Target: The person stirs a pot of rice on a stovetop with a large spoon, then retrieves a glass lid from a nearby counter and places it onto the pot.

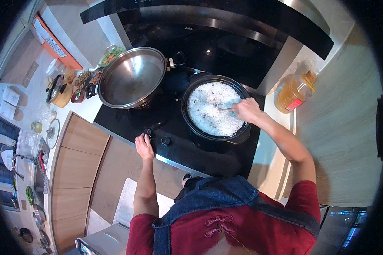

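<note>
My right hand (246,110) grips the handle of a metal utensil (224,109), probably a spoon. Its far end is buried in white rice dotted with small dark bits (210,98). The rice nearly fills a black two-handled pot (185,116) on the right side of the black glass cooktop (217,159). My left hand (144,146) is at the cooktop's front edge, fingertips at the left control knob (147,132); whether they grip it is unclear. A second knob (166,141) sits just to its right.
A steel wok (132,79) occupies the left burner. An oil jug (292,94) stands right of the cooktop. On the left counter are a lidded pot (61,95), a small red bowl (78,95) and a glass lid (53,134). The range hood (207,16) overhangs the back.
</note>
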Tool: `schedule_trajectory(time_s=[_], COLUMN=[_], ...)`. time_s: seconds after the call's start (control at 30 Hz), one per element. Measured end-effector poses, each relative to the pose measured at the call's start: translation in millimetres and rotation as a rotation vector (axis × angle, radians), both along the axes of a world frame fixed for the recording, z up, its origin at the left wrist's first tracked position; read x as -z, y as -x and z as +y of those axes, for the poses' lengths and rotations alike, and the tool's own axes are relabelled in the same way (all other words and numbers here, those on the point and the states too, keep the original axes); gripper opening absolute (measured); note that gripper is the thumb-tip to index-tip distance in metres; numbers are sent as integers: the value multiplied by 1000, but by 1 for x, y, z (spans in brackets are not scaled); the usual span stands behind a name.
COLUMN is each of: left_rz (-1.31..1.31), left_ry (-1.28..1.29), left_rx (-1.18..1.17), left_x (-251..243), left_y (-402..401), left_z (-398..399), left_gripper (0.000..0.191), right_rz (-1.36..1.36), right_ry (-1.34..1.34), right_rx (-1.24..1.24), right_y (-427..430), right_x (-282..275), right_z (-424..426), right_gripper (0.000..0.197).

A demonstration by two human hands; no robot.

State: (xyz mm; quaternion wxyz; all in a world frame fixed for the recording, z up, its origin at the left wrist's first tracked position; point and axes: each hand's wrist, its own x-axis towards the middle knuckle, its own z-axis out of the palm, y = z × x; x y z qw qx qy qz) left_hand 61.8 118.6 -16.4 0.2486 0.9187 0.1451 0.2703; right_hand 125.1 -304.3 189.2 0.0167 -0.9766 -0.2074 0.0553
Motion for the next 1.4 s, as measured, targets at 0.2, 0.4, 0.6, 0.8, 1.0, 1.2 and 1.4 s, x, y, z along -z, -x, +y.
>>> schedule_trajectory(time_s=[0.2, 0.4, 0.6, 0.8, 1.0, 1.2, 1.4], left_rz=[-10, -7, -1, -11, 16, -8, -10], left_ry=[-11, -6, -9, -2, 13, 5, 10], left_rx=[-6, -16, -21, -7, 0, -5, 1], left_x=[-1, -1, -3, -4, -8, -4, -6], left_y=[1, 2, 0, 1, 1, 1, 1], left_z=[-3, -2, -3, -4, -6, -3, -6], left_gripper=[28, 27, 27, 28, 28, 26, 26], right_rz=[-288, -297, -113, -32, 46, -128, -377], right_ry=[90, 113, -28, -118, -128, -16, -9], right_rx=[-333, -38, 208, -68, -332, -621, -662], right_y=[25, 11, -50, -96, -96, -73, -26], right_x=[-27, -37, 8, 22, 6, -20, -62], right_z=[-41, -74, -44, -15, 2, -13, -63], right_gripper=[8, 11, 15, 15, 12, 3, 9])
